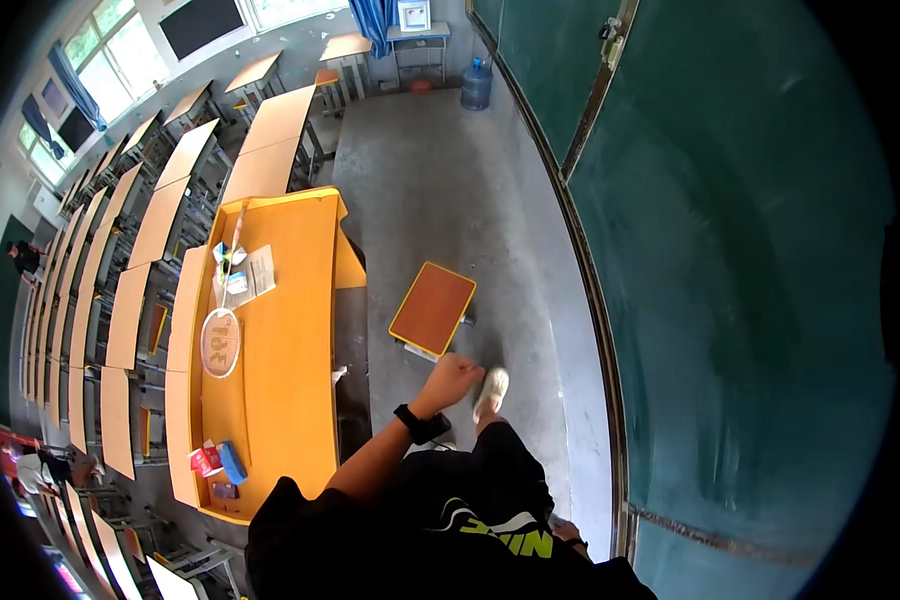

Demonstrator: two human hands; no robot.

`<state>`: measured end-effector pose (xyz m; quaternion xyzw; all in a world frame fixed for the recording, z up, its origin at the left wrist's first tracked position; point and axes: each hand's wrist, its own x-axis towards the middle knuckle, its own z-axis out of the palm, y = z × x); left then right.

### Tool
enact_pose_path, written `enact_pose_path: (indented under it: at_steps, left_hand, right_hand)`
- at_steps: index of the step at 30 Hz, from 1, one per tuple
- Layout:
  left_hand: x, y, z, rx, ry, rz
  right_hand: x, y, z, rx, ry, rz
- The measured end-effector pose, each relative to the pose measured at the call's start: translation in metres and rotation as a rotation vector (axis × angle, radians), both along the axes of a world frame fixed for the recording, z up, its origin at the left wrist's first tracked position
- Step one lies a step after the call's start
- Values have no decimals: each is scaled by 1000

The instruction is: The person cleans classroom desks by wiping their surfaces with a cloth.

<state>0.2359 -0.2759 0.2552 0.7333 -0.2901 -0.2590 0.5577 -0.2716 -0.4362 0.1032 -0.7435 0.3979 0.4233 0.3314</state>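
My left hand (453, 382) is curled into a loose fist in front of me, with nothing visible in it. A black watch (423, 425) is strapped round that wrist. Just beyond the hand stands a stool (433, 307) with a brown seat and yellow edging; hand and stool appear apart. Low by my right side, partly hidden by my dark clothing, is my right hand (567, 532). Its fingers are too small and covered to read. One of my feet, in a light shoe (491, 388), is on the grey floor.
To my left runs a yellow teacher's desk (295, 300) bearing a badminton racket (221, 340), papers (258, 272), a red packet (206, 461) and a blue case (232, 462). A green chalkboard (710, 300) lines the right. Ahead stands a blue water jug (476, 86). Student desks (158, 222) and two people are farther left.
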Motion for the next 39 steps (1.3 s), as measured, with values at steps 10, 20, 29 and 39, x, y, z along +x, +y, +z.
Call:
enact_pose_path:
  at_steps: [10, 20, 29, 39]
  left_hand:
    - [182, -179, 24, 90, -74, 90]
    - [293, -275, 51, -34, -50, 142]
    - [456, -364, -3, -72, 162, 95]
    - [753, -383, -8, -139, 64, 320]
  right_hand:
    - [143, -146, -88, 57, -22, -581]
    - [321, -274, -96, -33, -175, -546]
    - [556, -378, -69, -123, -349, -437]
    - [805, -435, -61, -146, -187, -222]
